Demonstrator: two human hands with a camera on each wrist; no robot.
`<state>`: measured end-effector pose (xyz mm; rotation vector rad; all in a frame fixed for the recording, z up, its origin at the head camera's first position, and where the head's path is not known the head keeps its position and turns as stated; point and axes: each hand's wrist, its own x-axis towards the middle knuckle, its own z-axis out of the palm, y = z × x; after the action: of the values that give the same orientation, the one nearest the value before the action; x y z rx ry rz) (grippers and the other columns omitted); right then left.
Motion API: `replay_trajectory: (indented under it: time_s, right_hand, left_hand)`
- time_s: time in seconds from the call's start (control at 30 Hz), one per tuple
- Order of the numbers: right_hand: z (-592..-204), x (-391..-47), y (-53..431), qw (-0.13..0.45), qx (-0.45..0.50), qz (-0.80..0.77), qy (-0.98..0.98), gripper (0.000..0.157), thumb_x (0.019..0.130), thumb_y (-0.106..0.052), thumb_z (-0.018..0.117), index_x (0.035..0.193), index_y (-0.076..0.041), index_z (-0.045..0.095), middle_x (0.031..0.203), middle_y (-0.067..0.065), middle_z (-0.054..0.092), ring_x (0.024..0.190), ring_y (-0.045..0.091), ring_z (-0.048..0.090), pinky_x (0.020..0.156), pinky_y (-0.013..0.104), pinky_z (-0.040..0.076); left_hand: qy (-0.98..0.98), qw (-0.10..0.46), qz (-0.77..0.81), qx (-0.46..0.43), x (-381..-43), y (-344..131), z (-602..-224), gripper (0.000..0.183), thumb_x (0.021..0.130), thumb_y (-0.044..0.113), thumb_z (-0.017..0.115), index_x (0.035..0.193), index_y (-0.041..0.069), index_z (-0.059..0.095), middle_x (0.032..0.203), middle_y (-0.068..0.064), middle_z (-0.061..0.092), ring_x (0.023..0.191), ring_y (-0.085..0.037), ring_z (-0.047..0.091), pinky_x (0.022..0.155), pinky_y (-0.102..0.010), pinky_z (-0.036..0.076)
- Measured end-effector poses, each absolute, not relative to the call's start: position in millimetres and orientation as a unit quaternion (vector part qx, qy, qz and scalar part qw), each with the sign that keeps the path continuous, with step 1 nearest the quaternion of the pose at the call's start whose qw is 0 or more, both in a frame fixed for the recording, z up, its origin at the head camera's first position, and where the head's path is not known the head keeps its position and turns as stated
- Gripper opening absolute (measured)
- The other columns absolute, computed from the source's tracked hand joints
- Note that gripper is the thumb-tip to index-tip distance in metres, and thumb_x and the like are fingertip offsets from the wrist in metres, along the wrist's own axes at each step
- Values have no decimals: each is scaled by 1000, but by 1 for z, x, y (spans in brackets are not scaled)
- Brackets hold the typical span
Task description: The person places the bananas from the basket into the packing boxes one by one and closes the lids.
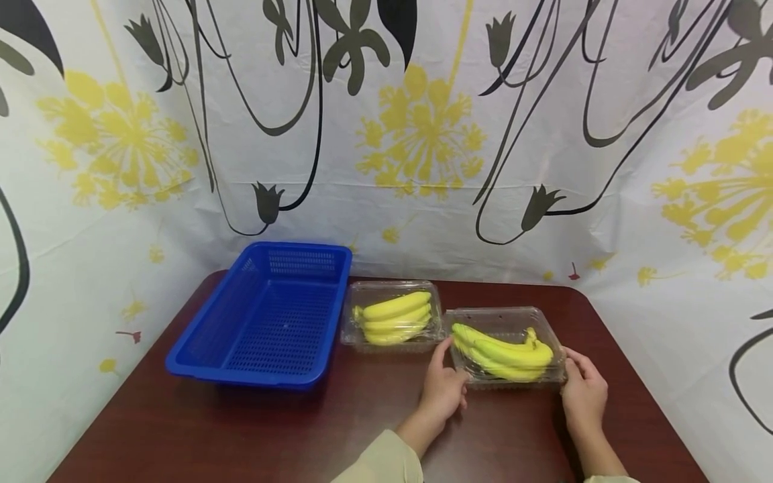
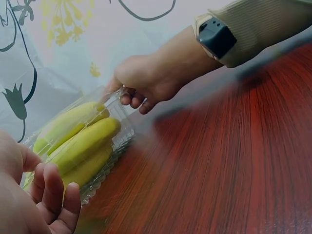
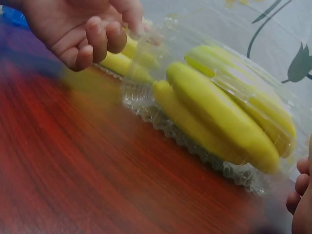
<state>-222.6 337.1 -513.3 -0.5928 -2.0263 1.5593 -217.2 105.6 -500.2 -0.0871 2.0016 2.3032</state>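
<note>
A clear plastic container [image 1: 507, 386] holds a bunch of yellow bananas [image 1: 507, 352] under its lid, at the right of the table. My left hand [image 1: 443, 389] grips the container's left end at the near corner, its other fingers loosely curled below. At the opposite end, my right hand [image 1: 584, 392] pinches the rim between thumb and fingers. In the left wrist view, that right hand [image 2: 146, 80] shows with its fingers at the container's edge. The right wrist view shows the bananas [image 3: 219, 112] through the clear wall, the container's ridged base [image 3: 190, 146] close over the table.
A second clear container [image 1: 350, 335] with bananas [image 1: 395, 318] stands just left of the held one. Further left is a large blue plastic basket [image 1: 329, 322]. The dark red wooden table [image 1: 253, 436] ends at a patterned cloth [image 1: 362, 221] hanging behind and at both sides.
</note>
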Motion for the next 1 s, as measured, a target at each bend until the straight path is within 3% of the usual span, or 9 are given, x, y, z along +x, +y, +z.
replay_trajectory:
  time_s: [0.2,0.43,0.6,0.77,1.0]
  right_hand:
    - [-510,-226,333,241,-215,651,-687,26,102,-16,49,118,-4,64,79,-6,55,55,6,44,44,18,36]
    - [-511,-228,325,282,-221,669,-651,21,101,-12,50,113,-4,65,67,-6,54,46,3,43,39,17,35]
    - [-513,-227,321,301,-225,638,-672,21,100,-10,48,111,-3,65,65,-9,54,41,3,41,36,18,34]
    - [-513,-226,319,276,-247,605,-705,26,102,-18,45,118,-6,62,66,-11,54,39,4,40,35,22,35]
    - [-505,-220,312,241,-266,723,-590,22,101,-11,45,116,-13,61,54,-4,50,40,4,43,33,21,34]
  left_hand:
    - [657,46,752,-21,-221,103,-499,75,79,-10,58,145,25,44,53,0,47,35,-10,39,35,-24,39]
    - [663,50,747,-13,-223,101,-498,75,81,-8,57,145,27,43,55,-5,55,36,-13,46,39,-32,47]
    - [638,65,767,-6,-222,101,-498,79,80,-13,50,149,23,38,58,-12,61,36,-15,51,44,-38,53]
    - [633,53,773,-9,-226,100,-495,77,79,-17,48,149,16,40,56,-12,59,37,-14,50,45,-39,53]
    - [633,43,773,-5,-228,97,-498,55,94,-3,55,145,14,45,65,-13,64,38,-15,53,49,-44,54]
